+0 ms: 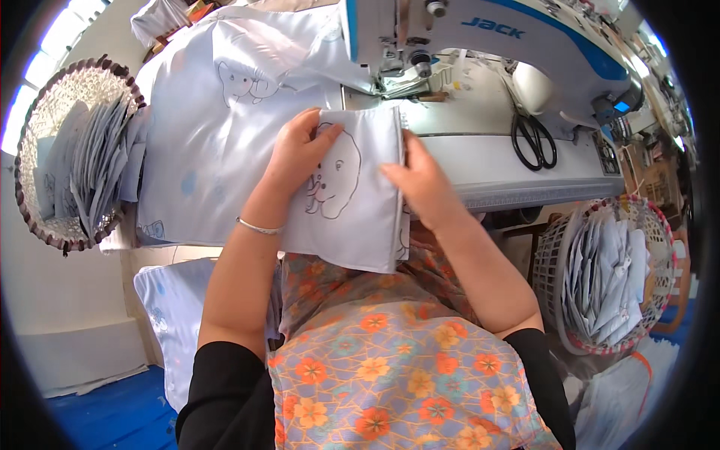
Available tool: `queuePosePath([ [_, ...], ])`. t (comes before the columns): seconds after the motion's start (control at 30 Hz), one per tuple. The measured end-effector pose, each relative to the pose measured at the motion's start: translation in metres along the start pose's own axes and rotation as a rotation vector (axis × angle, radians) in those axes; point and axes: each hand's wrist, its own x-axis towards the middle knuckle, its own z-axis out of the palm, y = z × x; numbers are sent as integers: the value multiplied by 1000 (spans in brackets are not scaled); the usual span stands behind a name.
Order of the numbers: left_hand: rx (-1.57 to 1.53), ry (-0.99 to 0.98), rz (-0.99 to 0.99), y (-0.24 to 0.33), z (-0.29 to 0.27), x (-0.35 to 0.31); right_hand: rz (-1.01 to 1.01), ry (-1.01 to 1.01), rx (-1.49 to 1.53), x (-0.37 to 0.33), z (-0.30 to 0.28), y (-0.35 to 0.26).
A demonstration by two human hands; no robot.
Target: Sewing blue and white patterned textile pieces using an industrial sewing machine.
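Observation:
A folded pale fabric piece [352, 202] with an outlined animal drawing hangs between my two hands, in front of the sewing machine. My left hand [304, 146] grips its upper left edge, thumb lying over the front. At the right edge, along the seam, my right hand [421, 178] holds it with the thumb in front and the other fingers behind, partly hidden. Behind and left of it, a large sheet of similar printed fabric [202, 150] covers the table and runs up to the needle area of the white and blue sewing machine [480, 34].
Black scissors [534, 142] lie on the machine bed at right. A basket [26, 165] of folded fabric pieces stands at far left. Another basket [550, 259] with folded pieces stands at right, above a clear plastic bag [619, 401]. More printed fabric [180, 292] hangs below the table.

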Motion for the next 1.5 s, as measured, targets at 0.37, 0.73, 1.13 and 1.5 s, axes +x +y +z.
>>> queuePosePath([
  [0.37, 383, 207, 164, 3, 3, 0, -94, 43, -315, -17, 1, 7],
  [0.73, 916, 215, 761, 37, 7, 14, -386, 164, -341, 8, 8, 15],
  [1.13, 843, -155, 709, 31, 34, 28, -406, 248, -301, 3, 13, 19],
  [1.5, 704, -96, 632, 19, 45, 19, -388, 242, -318, 5, 10, 18],
])
